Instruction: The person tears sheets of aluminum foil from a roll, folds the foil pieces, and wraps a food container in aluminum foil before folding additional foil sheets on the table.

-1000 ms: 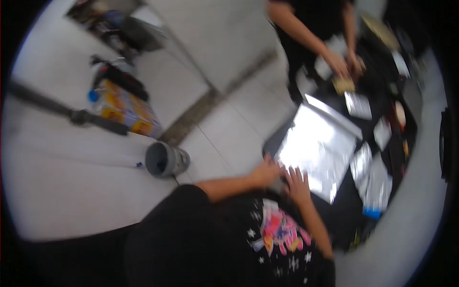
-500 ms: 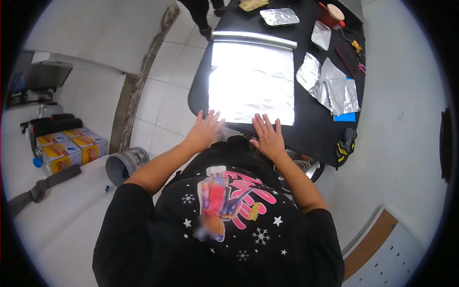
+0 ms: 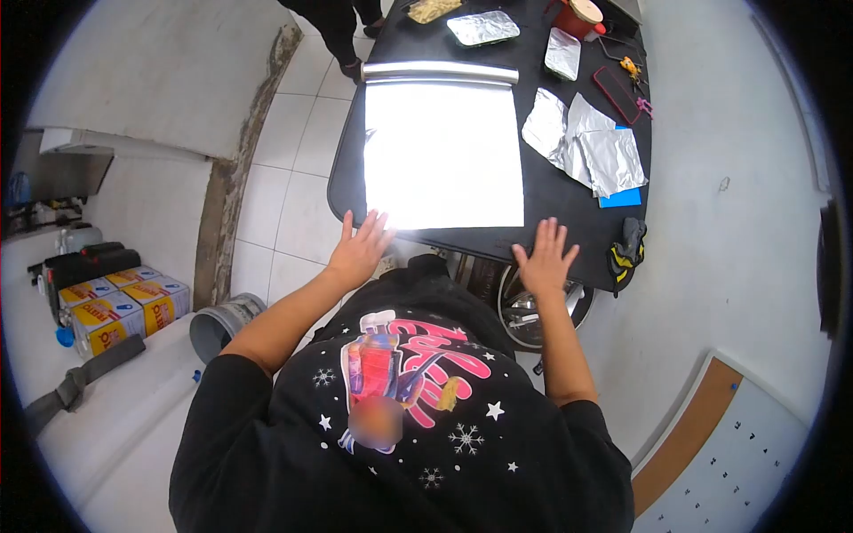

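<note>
A bright sheet of aluminium foil (image 3: 444, 155) lies flat on the black table (image 3: 480, 238), and its roll (image 3: 440, 73) rests across the far end. At the sheet's near left corner is my left hand (image 3: 360, 249), fingers spread. My right hand (image 3: 546, 258), also spread, is at the table's near edge, just right of the sheet and apart from it. Neither hand holds anything. Crumpled foil pieces (image 3: 545, 129) and cut foil sheets (image 3: 613, 160) lie to the right, over something blue (image 3: 619, 198).
Foil-covered trays (image 3: 483, 28) (image 3: 562, 53), a red pot (image 3: 577, 18) and a red-edged phone-like object (image 3: 617, 95) sit farther back. Gloves (image 3: 627, 253) lie at the right edge. A grey bucket (image 3: 227, 324) and boxes (image 3: 129, 306) are at left. A person's legs (image 3: 333, 35) show beyond.
The view has swung and steadied. My right hand has moved right, off the foil's near edge, and its fingers have spread. The foil sheet looks smoother.
</note>
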Demonstrator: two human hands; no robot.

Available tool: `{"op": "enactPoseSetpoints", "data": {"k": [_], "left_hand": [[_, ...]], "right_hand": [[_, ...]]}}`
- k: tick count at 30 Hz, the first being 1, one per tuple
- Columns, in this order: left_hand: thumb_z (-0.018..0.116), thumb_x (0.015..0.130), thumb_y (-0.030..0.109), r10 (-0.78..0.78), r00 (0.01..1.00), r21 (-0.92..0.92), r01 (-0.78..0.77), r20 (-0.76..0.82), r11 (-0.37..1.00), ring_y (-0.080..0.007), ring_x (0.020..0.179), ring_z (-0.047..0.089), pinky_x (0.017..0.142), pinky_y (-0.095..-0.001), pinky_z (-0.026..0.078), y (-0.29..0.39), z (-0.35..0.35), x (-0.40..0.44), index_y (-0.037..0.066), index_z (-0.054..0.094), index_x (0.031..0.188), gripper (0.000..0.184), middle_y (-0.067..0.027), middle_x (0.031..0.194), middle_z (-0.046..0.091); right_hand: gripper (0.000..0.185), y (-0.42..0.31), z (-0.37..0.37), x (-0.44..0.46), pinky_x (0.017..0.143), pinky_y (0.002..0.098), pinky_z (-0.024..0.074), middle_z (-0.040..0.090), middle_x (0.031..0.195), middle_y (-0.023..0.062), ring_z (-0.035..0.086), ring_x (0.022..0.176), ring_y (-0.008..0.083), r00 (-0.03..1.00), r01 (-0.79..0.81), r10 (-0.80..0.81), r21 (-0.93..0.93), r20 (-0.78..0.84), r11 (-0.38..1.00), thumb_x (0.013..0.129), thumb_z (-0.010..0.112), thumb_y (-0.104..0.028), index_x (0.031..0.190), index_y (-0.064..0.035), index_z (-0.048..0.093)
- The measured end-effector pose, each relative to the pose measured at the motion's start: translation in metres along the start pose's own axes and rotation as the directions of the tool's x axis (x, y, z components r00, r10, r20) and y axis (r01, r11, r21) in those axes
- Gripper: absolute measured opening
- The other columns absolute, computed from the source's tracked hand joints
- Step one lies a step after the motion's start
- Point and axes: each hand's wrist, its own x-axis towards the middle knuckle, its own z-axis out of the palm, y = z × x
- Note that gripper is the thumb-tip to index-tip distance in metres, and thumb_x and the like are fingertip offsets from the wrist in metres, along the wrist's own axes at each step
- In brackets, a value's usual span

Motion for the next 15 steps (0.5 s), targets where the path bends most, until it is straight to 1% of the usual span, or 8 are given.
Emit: {"op": "enactPoseSetpoints", "data": {"k": [1,2,5,6,8,9,11,15], "left_hand": [[0.049,0.084,0.016,0.01,0.999,0.021,-0.009,-0.044,1.0,-0.0336,0.136,0.026,0.102,-0.0653,0.019,0.0,-0.002,0.001,0.007,0.043,0.132,0.049,-0.0194,0.143,0.032],[0.052,0.083,0.017,-0.008,1.0,-0.011,0.008,-0.016,1.0,-0.0326,0.135,0.027,0.103,-0.0654,0.018,0.0,-0.004,0.002,0.007,0.042,0.133,0.051,-0.0184,0.143,0.032],[0.06,0.081,0.023,-0.054,0.997,-0.081,0.059,0.057,0.995,-0.0304,0.132,0.031,0.103,-0.066,0.017,0.006,-0.018,0.006,0.006,0.044,0.132,0.057,-0.0162,0.141,0.034],[0.062,0.08,0.027,-0.057,0.997,-0.096,0.063,0.061,0.993,-0.0302,0.129,0.033,0.102,-0.0663,0.018,0.006,-0.027,0.011,0.006,0.046,0.129,0.056,-0.016,0.139,0.036],[0.066,0.078,0.038,-0.078,0.992,-0.136,0.091,0.096,0.987,-0.0289,0.121,0.04,0.101,-0.0677,0.019,0.006,-0.033,0.027,0.007,0.054,0.121,0.054,-0.0157,0.133,0.042],[0.066,0.077,0.04,-0.138,0.988,-0.209,0.151,0.072,0.966,-0.0299,0.123,0.038,0.101,-0.0682,0.018,0.007,-0.034,0.037,0.008,0.052,0.123,0.057,-0.0164,0.135,0.04],[0.068,0.076,0.043,-0.26,0.965,-0.356,0.256,0.036,0.899,-0.032,0.128,0.034,0.101,-0.0691,0.017,0.013,-0.037,0.059,0.011,0.049,0.128,0.064,-0.0179,0.138,0.036],[0.07,0.072,0.05,-0.485,0.875,-0.38,0.45,0.005,0.808,-0.0354,0.132,0.029,0.103,-0.0686,0.011,0.031,-0.032,0.089,0.017,0.04,0.138,0.08,-0.0213,0.137,0.037]], "right_hand": [[0.075,0.0,-0.003,0.0,0.108,0.0631,0.0083,0.017,0.152,0.0147,0.011,0.142,0.0319,0.996,-0.089,0.089,-0.006,-0.016,0.996,0.089,0.044,-0.055,0.144,-0.0061,0.029],[0.066,-0.003,-0.005,-0.001,0.105,0.0603,0.019,0.03,0.145,0.0204,0.024,0.136,0.0359,0.978,-0.084,0.073,-0.051,-0.195,0.995,0.089,0.048,-0.048,0.134,-0.0007,0.04],[0.046,-0.033,-0.015,0.013,0.094,0.0531,0.035,0.05,0.123,0.0187,0.044,0.118,0.0375,0.921,0.262,-0.147,0.294,-0.361,0.919,0.086,0.055,-0.038,0.114,-0.0022,0.052],[0.028,-0.055,-0.02,0.019,0.079,0.0453,0.0427,0.057,0.095,0.0138,0.054,0.094,0.0344,0.924,0.29,-0.154,0.376,-0.351,0.88,0.082,0.062,-0.031,0.091,-0.0051,0.054],[0.026,-0.089,-0.014,0.032,0.071,0.0423,0.0444,0.057,0.085,0.0124,0.056,0.083,0.0319,0.967,0.232,-0.136,0.531,-0.214,0.815,0.08,0.066,-0.029,0.082,-0.0051,0.056],[0.026,-0.098,-0.011,0.039,0.067,0.0408,0.0453,0.057,0.079,0.0117,0.056,0.077,0.0307,0.98,0.196,-0.136,0.6,-0.143,0.776,0.08,0.068,-0.028,0.078,-0.0051,0.057],[0.03,-0.107,-0.009,0.048,0.066,0.0406,0.0453,0.056,0.076,0.0121,0.056,0.074,0.0306,0.985,0.172,-0.126,0.553,-0.121,0.816,0.077,0.07,-0.031,0.073,-0.0047,0.055],[0.034,-0.111,-0.02,0.057,0.071,0.0439,0.0458,0.058,0.083,0.013,0.057,0.081,0.0312,0.989,0.072,-0.127,0.51,0.073,0.857,0.076,0.067,-0.037,0.076,-0.0056,0.057]]}}
